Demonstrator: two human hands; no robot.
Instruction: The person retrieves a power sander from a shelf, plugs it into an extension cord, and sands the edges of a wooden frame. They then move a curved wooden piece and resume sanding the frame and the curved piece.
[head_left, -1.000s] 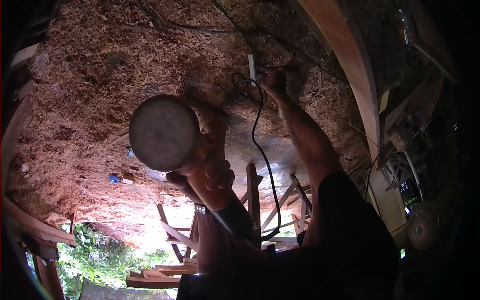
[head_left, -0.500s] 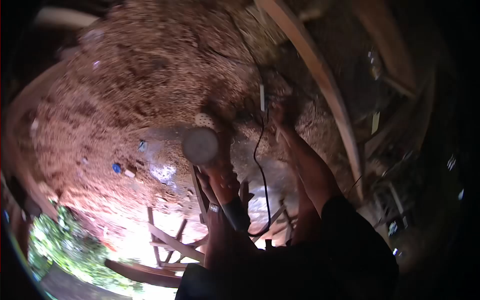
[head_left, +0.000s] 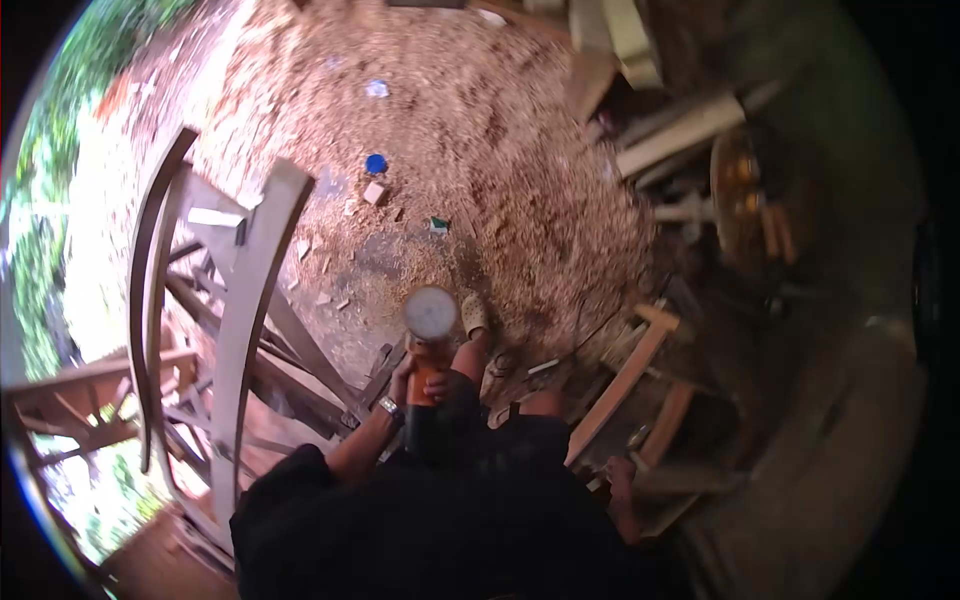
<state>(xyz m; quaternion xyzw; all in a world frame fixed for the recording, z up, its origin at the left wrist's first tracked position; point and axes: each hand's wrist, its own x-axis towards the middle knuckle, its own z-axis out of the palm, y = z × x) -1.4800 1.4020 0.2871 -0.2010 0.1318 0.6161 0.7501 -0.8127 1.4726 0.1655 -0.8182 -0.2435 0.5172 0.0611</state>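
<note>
My left hand, with a watch on its wrist, is wrapped round the orange body of an angle grinder. The grinder's round pale grey disc faces up toward me, and its dark rear end lies against my dark clothing. Out to the right, my right hand is low beside some wooden pieces, close to a long curved plank. Its fingers are small and blurred, so whether it grips anything does not show.
Curved wooden frame parts stand upright on the left. Wood shavings cover the ground, with a blue cap and a small wood block among them. Timber offcuts are piled at the upper right. A perforated clog shows below.
The view has swung round, bringing the wooden frame in on the left. My right hand has left the ground near the cord and is out at the right. The grinder stays in my left hand.
</note>
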